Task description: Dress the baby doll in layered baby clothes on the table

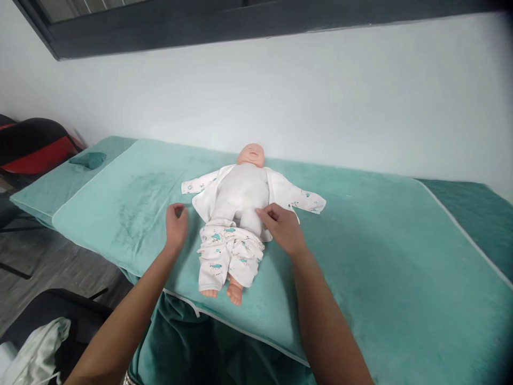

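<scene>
A baby doll (242,192) lies on its back, head toward the wall. Its white jacket (278,187) has patterned sleeves and is spread open at the front. White trousers (230,251) with blue-green prints are on its lower legs, bunched around the thighs, with the bare feet showing below. My left hand (177,227) is off to the left of the doll, apart from it, its fingers curled in and holding nothing visible. At the doll's upper thigh, on the right, my right hand (282,227) has thumb and forefinger pinched together; what is between them is hidden.
A long padded bed with a green cover (377,256) runs along the white wall (280,96). Its left end has a face hole (88,160). Black and red chairs (40,147) stand at the far left. A crumpled cloth (42,347) lies on a black chair (64,305) at lower left.
</scene>
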The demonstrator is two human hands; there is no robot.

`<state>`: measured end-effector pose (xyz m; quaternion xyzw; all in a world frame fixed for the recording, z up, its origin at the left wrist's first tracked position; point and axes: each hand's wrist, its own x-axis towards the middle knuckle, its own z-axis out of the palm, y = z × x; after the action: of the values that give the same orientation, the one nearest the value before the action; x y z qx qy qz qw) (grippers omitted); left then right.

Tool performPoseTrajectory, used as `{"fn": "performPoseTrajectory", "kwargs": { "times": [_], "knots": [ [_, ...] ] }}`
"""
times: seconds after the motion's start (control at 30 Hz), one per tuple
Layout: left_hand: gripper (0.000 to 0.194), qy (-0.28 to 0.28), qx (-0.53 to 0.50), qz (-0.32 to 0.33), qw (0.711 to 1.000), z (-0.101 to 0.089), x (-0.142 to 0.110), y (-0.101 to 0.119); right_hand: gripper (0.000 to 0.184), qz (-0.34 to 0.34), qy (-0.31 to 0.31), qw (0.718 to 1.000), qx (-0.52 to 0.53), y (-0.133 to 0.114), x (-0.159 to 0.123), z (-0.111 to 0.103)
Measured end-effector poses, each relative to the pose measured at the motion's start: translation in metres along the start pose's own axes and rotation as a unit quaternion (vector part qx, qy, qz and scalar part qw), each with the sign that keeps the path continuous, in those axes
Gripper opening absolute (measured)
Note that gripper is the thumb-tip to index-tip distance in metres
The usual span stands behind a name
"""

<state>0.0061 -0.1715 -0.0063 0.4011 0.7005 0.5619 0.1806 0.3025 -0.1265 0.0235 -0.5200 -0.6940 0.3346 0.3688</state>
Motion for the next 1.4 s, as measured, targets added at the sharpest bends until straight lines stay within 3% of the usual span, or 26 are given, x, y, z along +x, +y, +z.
{"fn": "performPoseTrajectory", "kwargs": {
  "times": [0.07, 0.17, 0.27, 0.4, 0.5, 0.67, 0.77, 0.87, 1.0, 1.17, 1.3, 1.4],
  "knots": [
    [0.023, -0.069, -0.032, -0.002, 0.997, -0.005, -0.008, 0.004, 0.040, -0.018, -0.114, 0.993, 0.008, -0.006, -0.006, -0.011],
    [0.026, -0.254, -0.053, 0.022, 0.965, -0.012, -0.022, 0.023, 0.026, -0.026, -0.242, 0.969, 0.032, -0.012, -0.013, -0.026],
    [0.025, -0.350, -0.031, 0.073, 0.933, -0.022, -0.029, 0.038, 0.018, -0.046, -0.284, 0.956, 0.056, -0.016, -0.016, -0.031],
    [0.030, -0.391, -0.010, 0.111, 0.914, -0.037, -0.028, 0.040, 0.016, -0.108, -0.277, 0.953, 0.057, -0.018, -0.018, -0.025],
    [0.035, -0.406, -0.011, 0.137, 0.903, -0.043, -0.032, 0.039, 0.014, -0.112, -0.282, 0.952, 0.044, -0.018, -0.019, -0.023],
    [0.021, -0.388, 0.006, 0.173, 0.905, -0.042, -0.044, 0.043, 0.012, -0.071, -0.291, 0.954, 0.016, -0.019, -0.021, -0.027],
    [0.022, -0.359, 0.034, 0.170, 0.917, -0.040, -0.043, 0.047, 0.012, -0.112, -0.316, 0.942, 0.017, -0.019, -0.021, -0.031],
    [0.018, -0.376, 0.071, 0.192, 0.904, -0.039, -0.039, 0.053, 0.012, -0.124, -0.307, 0.943, 0.024, -0.015, -0.021, -0.030],
    [0.018, -0.418, 0.111, 0.206, 0.878, -0.039, -0.038, 0.061, 0.017, -0.060, -0.261, 0.963, 0.020, -0.010, -0.020, -0.023],
    [0.020, -0.413, 0.131, 0.215, 0.875, -0.037, -0.043, 0.065, 0.019, -0.067, -0.151, 0.986, -0.007, -0.007, -0.017, -0.015],
    [0.007, -0.381, 0.114, 0.204, 0.894, -0.033, -0.043, 0.067, 0.017, -0.060, -0.076, 0.995, -0.001, -0.002, -0.015, -0.008],
    [0.009, -0.322, 0.055, 0.192, 0.925, -0.022, -0.039, 0.067, 0.013, -0.105, -0.011, 0.994, -0.011, 0.002, -0.013, -0.002]
  ]
}}
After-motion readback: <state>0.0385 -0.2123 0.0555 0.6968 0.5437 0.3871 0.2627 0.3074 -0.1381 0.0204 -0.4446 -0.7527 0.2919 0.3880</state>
